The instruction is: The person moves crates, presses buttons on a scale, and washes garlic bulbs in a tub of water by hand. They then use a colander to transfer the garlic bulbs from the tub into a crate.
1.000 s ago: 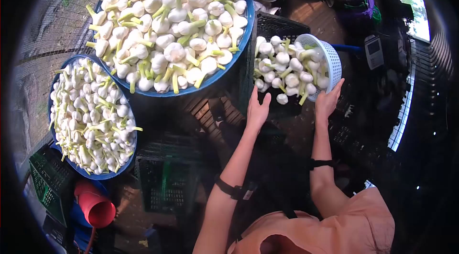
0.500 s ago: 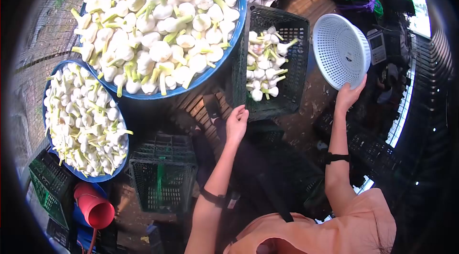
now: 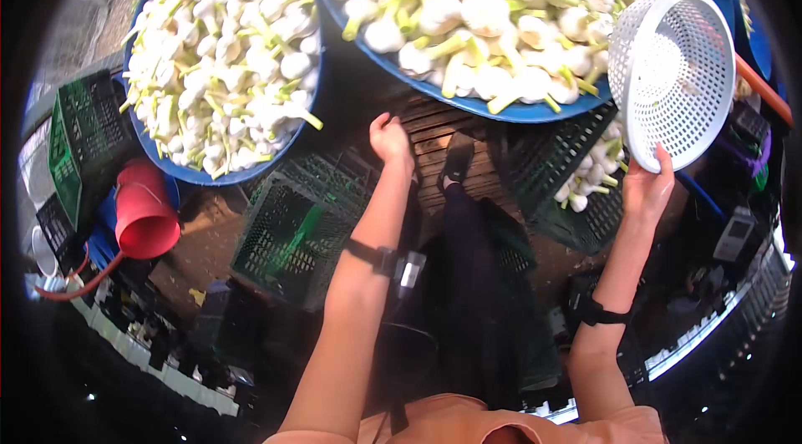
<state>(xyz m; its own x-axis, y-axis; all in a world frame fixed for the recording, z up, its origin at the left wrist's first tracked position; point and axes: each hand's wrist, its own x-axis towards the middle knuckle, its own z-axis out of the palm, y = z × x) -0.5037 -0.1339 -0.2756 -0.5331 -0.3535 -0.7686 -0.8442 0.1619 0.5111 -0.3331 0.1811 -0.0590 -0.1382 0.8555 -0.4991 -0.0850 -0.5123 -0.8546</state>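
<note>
A white perforated plastic colander [image 3: 681, 101] is tilted at the upper right. My right hand [image 3: 648, 193] grips its lower rim, with the thumb over the edge. My left hand [image 3: 390, 142] hangs between two blue tubs with its fingers curled in, and nothing shows in it. Garlic bulbs with green stems [image 3: 489, 10] heap the larger blue tub [image 3: 501, 114] at the top. More garlic [image 3: 217, 51] fills the other blue tub [image 3: 242, 175] at the upper left. Partly hidden below the colander, a dark plastic crate [image 3: 543, 164] holds several garlic bulbs [image 3: 585, 177].
An open dark green crate [image 3: 292, 231] stands on the floor near my left forearm. A red bucket [image 3: 146, 214] and another green crate [image 3: 79, 139] are at the far left. My foot [image 3: 457, 158] rests on wooden slats. An orange pipe [image 3: 760, 89] crosses at the upper right.
My view has turned left, so the tubs and crates appear farther right. The colander, still in my right hand, now overlaps the larger tub's edge. My left hand has moved off the garlic crate, fingers more curled.
</note>
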